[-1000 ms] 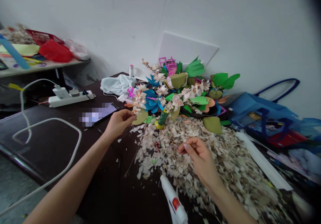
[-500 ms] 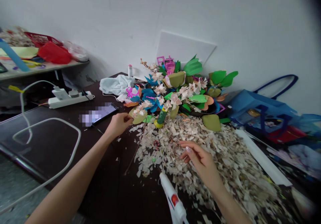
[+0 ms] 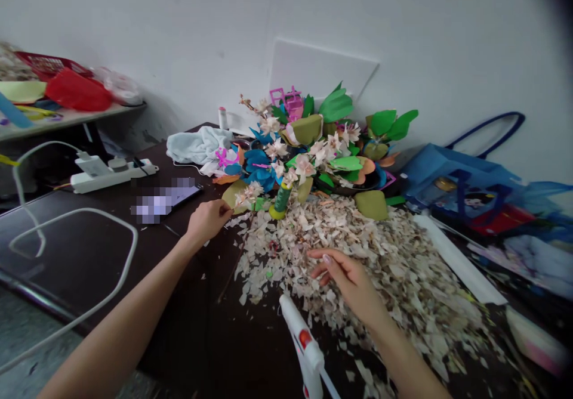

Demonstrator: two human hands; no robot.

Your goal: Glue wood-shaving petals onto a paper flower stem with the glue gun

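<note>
Far left, a shelf [image 3: 67,118] carries a red bag [image 3: 78,90] and assorted craft scraps; below it, on a dark table [image 3: 67,238], sit a white power strip [image 3: 111,173] and a loop of white cable [image 3: 74,213]. A phone [image 3: 165,200], its screen blurred, lies just left of the left hand [image 3: 206,220]. That hand is closed in a pinch, thumb and fingers at the base of a sprig of pale paper blossoms [image 3: 246,195], which it grasps above the near edge of the heap, right by a folded pale towel [image 3: 199,145] and a mass of paper flowers and leaves [image 3: 304,142]. A green spool [image 3: 282,201] stands at the heap's front. Nearer, a white hot glue gun [image 3: 302,342] lies on the table, nose at the edge of a wide pile of pale flakes [image 3: 394,268]. The right hand [image 3: 351,282] is loose, fingers slightly curled, empty, low over those flakes. Far right: a white strip [image 3: 456,259], then a blue bag [image 3: 447,175].
</note>
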